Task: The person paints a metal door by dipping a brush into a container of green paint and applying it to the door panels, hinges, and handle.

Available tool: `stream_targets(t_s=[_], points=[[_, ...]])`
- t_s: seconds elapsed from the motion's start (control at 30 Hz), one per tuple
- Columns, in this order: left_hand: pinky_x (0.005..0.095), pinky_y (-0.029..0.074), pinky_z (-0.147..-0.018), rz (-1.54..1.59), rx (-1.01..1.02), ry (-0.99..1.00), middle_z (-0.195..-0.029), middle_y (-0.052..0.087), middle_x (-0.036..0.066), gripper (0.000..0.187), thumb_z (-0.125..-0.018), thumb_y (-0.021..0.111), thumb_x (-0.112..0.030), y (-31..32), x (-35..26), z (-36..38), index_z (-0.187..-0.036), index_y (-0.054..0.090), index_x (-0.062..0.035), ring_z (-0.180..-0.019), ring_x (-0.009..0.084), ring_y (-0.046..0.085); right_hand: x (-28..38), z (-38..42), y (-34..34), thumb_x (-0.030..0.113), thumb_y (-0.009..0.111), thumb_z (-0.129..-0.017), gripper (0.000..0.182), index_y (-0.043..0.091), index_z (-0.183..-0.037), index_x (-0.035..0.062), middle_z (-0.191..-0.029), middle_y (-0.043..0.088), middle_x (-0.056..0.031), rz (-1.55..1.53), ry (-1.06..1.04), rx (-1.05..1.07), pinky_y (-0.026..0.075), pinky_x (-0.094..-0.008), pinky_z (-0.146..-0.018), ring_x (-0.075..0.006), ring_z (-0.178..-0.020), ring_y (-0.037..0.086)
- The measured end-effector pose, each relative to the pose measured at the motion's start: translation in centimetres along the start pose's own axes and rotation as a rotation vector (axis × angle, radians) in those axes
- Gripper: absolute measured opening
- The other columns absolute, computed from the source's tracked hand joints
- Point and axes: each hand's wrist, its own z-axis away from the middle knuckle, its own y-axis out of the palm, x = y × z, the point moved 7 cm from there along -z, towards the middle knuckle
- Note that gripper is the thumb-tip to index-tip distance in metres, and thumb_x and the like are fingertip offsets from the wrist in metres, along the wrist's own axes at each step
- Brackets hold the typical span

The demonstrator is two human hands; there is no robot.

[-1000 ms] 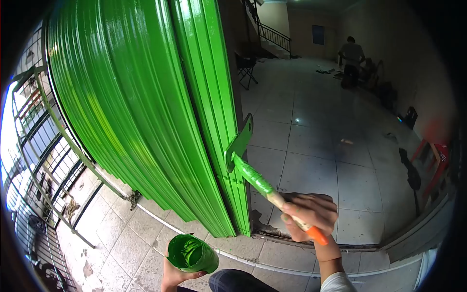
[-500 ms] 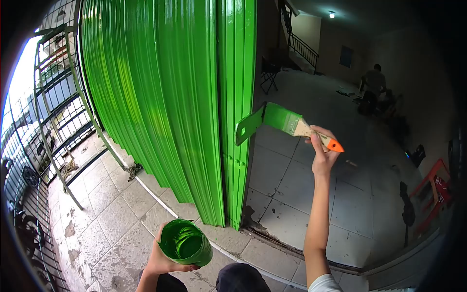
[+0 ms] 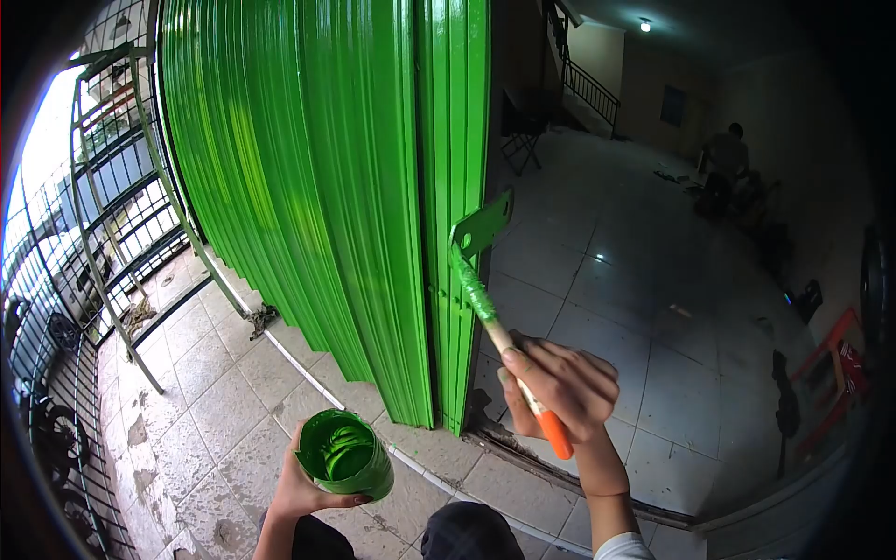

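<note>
My right hand [image 3: 565, 383] grips a paintbrush [image 3: 504, 338] by its wooden handle, whose end is orange. Green paint coats the bristles and ferrule, and the brush tip touches the near edge of a green metal latch plate [image 3: 483, 224]. That plate juts out from the edge of a green corrugated folding door [image 3: 355, 187]. Low in the view, my left hand [image 3: 297, 485] is wrapped round a container of green paint [image 3: 373, 481], its open mouth tilted towards me. Wet paint and streaks show inside it.
A metal ladder [image 3: 154, 177] leans at the left beside a barred fence [image 3: 70, 373]. Pale tiles [image 3: 219, 415] cover the ground. Beyond the doorway another person [image 3: 726, 154] sits in a dim room, with a red chair [image 3: 831, 383] at the right.
My right hand has moved down and left, turning the brush from nearly sideways to steep. Its bristles went from the plate's far end to its near edge. The paint container shifted slightly left.
</note>
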Motion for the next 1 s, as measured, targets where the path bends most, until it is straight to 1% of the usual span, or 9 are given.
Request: stream_targets(t_s=[0.13, 0.27, 0.3, 0.4, 0.53, 0.7, 0.77, 0.93, 1.0], points=[[0.0355, 0.042, -0.099, -0.003, 0.000, 0.010, -0.116, 0.056, 0.011, 0.096, -0.046, 0.093, -0.019, 0.2, -0.1, -0.4, -0.124, 0.041, 0.0000, -0.110, 0.0203, 0.055, -1.8, -0.4, 1.0, 0.010, 0.073, -0.075, 0.025, 0.067, -0.099, 0.0077, -0.085, 0.070, -0.0085, 0.096, -0.037, -0.043, 0.056, -0.0254, -0.062, -0.0184, -0.076, 0.069], [0.0355, 0.042, -0.099, -0.001, -0.008, -0.004, -0.116, 0.056, 0.011, 0.095, -0.046, 0.093, -0.019, 0.4, 0.0, -0.5, -0.124, 0.041, -0.0001, -0.110, 0.0202, 0.055, 0.2, 1.8, 2.4, 0.012, 0.070, -0.078, 0.021, 0.068, -0.100, 0.0114, -0.088, 0.071, -0.0087, 0.197, -0.188, 0.031, 0.055, -0.0225, -0.060, -0.0160, -0.077, 0.069], [0.0355, 0.042, -0.099, 0.006, -0.007, -0.013, -0.116, 0.056, 0.011, 0.095, -0.046, 0.093, -0.019, 0.4, 0.2, -0.5, -0.124, 0.041, -0.0001, -0.110, 0.0202, 0.055, 0.4, 2.1, 1.9, 0.014, 0.069, -0.080, 0.020, 0.068, -0.100, 0.0131, -0.088, 0.071, -0.0074, 0.167, -0.171, 0.087, 0.054, -0.0212, -0.059, -0.0144, -0.078, 0.068], [0.0355, 0.042, -0.099, 0.011, -0.004, -0.014, -0.116, 0.057, 0.011, 0.095, -0.046, 0.093, -0.019, 0.4, 0.3, -0.9, -0.124, 0.042, 0.0000, -0.110, 0.0200, 0.055, 0.7, 2.2, 0.7, 0.014, 0.069, -0.080, 0.021, 0.067, -0.101, 0.0140, -0.089, 0.071, -0.0073, 0.135, -0.178, 0.063, 0.054, -0.0210, -0.058, -0.0150, -0.078, 0.068], [0.0354, 0.042, -0.099, -0.011, 0.016, -0.050, -0.116, 0.057, 0.011, 0.095, -0.046, 0.093, -0.020, 0.3, 1.2, -0.7, -0.124, 0.042, 0.0002, -0.109, 0.0201, 0.056, -1.3, 0.5, 1.2, 0.014, 0.069, -0.081, 0.017, 0.067, -0.098, 0.0135, -0.095, 0.070, -0.0086, 0.242, -0.194, 0.040, 0.054, -0.0222, -0.058, -0.0169, -0.080, 0.068], [0.0350, 0.043, -0.098, -0.009, -0.030, 0.000, -0.115, 0.057, 0.011, 0.093, -0.046, 0.093, -0.018, 0.3, 0.2, -0.7, -0.123, 0.043, 0.0011, -0.108, 0.0204, 0.057, 1.2, 2.2, 1.2, 0.015, 0.066, -0.082, 0.017, 0.067, -0.098, 0.0091, -0.095, 0.069, -0.0128, 0.201, -0.289, 0.179, 0.056, -0.0240, -0.069, -0.0176, -0.084, 0.067], [0.0349, 0.043, -0.097, -0.010, -0.035, -0.001, -0.115, 0.057, 0.012, 0.093, -0.046, 0.093, -0.017, -0.1, 0.4, -0.6, -0.123, 0.043, 0.0014, -0.107, 0.0204, 0.057, 1.1, -0.2, -0.2, 0.013, 0.066, -0.081, 0.015, 0.067, -0.095, 0.0088, -0.095, 0.069, -0.0130, 0.301, -0.285, 0.151, 0.056, -0.0241, -0.068, -0.0183, -0.085, 0.067], [0.0351, 0.044, -0.096, 0.036, -0.005, -0.068, -0.116, 0.057, 0.012, 0.093, -0.046, 0.093, -0.017, -0.3, 2.2, -0.4, -0.123, 0.043, 0.0019, -0.107, 0.0203, 0.057, 2.7, -1.4, 2.3, 0.011, 0.061, -0.080, 0.015, 0.067, -0.090, 0.0032, -0.093, 0.069, -0.0174, 0.425, -0.467, 0.322, 0.054, -0.0268, -0.066, -0.0239, -0.088, 0.067], [0.0351, 0.044, -0.096, 0.068, -0.016, -0.044, -0.115, 0.056, 0.012, 0.093, -0.046, 0.093, -0.016, -0.3, 2.2, -0.4, -0.123, 0.043, 0.0017, -0.107, 0.0202, 0.057, 4.1, -0.9, 2.1, 0.011, 0.060, -0.079, 0.014, 0.068, -0.086, 0.0020, -0.090, 0.069, -0.0192, 0.371, -0.435, 0.364, 0.054, -0.0273, -0.066, -0.0243, -0.086, 0.067]])
